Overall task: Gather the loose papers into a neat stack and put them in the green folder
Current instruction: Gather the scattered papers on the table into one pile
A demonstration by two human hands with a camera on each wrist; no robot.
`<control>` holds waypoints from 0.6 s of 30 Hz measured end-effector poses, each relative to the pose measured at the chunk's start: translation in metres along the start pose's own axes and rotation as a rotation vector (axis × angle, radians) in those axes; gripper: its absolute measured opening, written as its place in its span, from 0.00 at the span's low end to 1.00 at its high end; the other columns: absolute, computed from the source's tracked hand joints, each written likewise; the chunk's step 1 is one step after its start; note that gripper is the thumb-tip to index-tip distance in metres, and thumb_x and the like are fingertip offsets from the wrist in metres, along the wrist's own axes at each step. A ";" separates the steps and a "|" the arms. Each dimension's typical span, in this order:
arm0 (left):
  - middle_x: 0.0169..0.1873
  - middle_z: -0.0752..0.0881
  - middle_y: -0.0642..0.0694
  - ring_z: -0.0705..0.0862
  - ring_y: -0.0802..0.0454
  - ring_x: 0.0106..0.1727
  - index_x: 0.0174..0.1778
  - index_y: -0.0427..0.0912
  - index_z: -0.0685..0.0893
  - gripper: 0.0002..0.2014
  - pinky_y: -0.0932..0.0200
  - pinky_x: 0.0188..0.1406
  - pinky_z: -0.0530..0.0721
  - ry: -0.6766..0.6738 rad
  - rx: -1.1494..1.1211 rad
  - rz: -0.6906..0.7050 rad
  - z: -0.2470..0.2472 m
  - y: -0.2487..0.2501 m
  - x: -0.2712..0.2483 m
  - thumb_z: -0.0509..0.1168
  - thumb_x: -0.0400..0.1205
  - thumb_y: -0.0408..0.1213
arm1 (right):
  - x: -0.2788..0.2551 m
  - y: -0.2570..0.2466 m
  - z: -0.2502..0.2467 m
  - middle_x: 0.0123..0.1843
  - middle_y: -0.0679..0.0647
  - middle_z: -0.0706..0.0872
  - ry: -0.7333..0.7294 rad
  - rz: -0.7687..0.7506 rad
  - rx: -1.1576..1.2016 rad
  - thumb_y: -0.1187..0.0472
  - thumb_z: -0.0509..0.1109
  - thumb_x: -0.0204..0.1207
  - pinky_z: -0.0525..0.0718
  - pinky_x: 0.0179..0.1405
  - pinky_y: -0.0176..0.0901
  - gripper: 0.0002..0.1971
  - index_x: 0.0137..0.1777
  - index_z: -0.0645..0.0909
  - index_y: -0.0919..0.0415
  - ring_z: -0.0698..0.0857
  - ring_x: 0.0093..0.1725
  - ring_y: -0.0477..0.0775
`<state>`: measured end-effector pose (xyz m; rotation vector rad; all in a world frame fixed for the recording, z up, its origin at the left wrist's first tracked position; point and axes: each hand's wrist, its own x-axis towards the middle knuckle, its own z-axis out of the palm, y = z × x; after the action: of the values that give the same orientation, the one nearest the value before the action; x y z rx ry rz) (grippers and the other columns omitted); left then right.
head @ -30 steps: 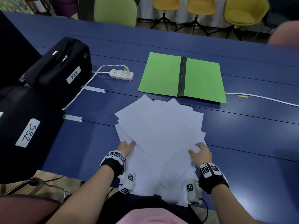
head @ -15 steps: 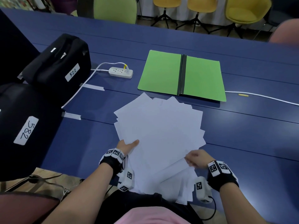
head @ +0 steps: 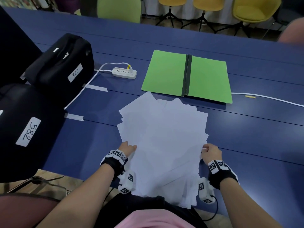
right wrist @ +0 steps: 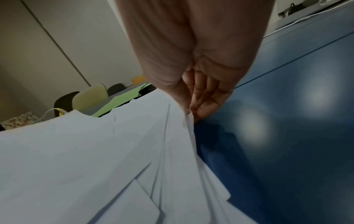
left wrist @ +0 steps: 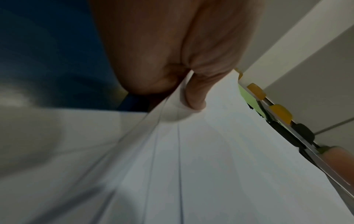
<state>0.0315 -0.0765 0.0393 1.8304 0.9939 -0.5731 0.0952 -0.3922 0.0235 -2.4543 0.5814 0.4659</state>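
A fanned pile of white papers (head: 162,139) lies on the blue table (head: 246,137), its near end hanging over the table's front edge. My left hand (head: 127,148) holds the pile's left edge, thumb on top (left wrist: 195,97) and fingers hidden under the sheets (left wrist: 191,151). My right hand (head: 209,152) pinches the right edge of the papers (right wrist: 95,151) between thumb and fingers (right wrist: 191,109). The green folder (head: 187,76) lies open and flat just beyond the pile, with a black spine down its middle.
Two black cases labelled 522 (head: 62,66) and 582 (head: 24,129) stand at the left. A white power strip (head: 124,73) with its cable lies left of the folder, and another white cable (head: 269,99) runs off right. Chairs (head: 204,7) line the far side.
My right hand slid outward from on top of the sheets to the pile's right edge and now pinches it. My left hand shifted little. The papers are drawn closer together.
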 end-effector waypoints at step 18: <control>0.62 0.83 0.40 0.78 0.43 0.68 0.66 0.38 0.76 0.16 0.56 0.56 0.69 0.097 0.072 -0.016 0.009 0.016 0.004 0.50 0.86 0.28 | 0.034 0.015 -0.002 0.70 0.58 0.74 -0.136 0.066 0.370 0.54 0.73 0.73 0.82 0.62 0.62 0.31 0.75 0.68 0.50 0.80 0.65 0.63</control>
<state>0.0471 -0.0869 0.0409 1.9309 1.0650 -0.5403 0.1169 -0.4153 0.0030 -2.0411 0.6303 0.4980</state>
